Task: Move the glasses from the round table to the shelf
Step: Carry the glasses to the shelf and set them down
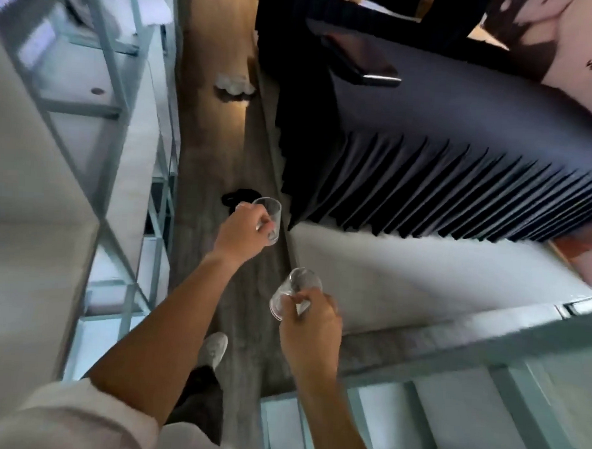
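My left hand (241, 231) grips a clear drinking glass (271, 211) by its side, out in front of me above the grey floor. My right hand (311, 328) holds a second clear glass (293, 287), tilted with its mouth toward the camera. A metal-framed shelf unit (121, 88) with pale boards runs along the left, beside my left arm. Another shelf frame (487, 340) shows at the lower right, under my right hand. The picture is tilted and blurred. The round table is not in view.
A table draped in dark pleated cloth (462, 157) fills the upper right, with a dark tablet (358, 56) on it. A narrow strip of grey floor (209, 144) runs between shelf and cloth. A white crumpled thing (235, 83) and a black item (236, 197) lie on it. My shoe (214, 348) is below.
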Demonstrator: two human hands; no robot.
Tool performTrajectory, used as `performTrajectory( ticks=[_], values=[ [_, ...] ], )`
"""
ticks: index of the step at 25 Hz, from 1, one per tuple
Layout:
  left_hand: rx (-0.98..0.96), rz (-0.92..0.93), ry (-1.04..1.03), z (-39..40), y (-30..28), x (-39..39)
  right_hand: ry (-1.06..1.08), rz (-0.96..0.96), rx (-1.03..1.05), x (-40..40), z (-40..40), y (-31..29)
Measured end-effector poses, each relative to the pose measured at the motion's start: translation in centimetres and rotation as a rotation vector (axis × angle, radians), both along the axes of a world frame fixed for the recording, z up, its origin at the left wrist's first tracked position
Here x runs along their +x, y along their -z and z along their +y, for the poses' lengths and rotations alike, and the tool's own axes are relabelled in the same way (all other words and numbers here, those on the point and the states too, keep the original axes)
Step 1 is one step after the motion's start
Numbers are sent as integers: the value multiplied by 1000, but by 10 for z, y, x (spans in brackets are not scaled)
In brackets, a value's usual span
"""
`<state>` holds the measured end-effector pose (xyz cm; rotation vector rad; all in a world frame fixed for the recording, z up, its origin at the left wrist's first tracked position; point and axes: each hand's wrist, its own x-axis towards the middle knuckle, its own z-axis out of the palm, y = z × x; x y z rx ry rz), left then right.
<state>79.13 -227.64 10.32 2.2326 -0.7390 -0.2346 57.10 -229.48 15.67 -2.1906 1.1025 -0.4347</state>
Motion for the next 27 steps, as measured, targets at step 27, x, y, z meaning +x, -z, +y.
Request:
performTrajectory(
  ticks=[27],
  values=[
    [-513,-200,1890,-503,-248,-77,1305,-223,-430,13,-298,-187]
  ],
)
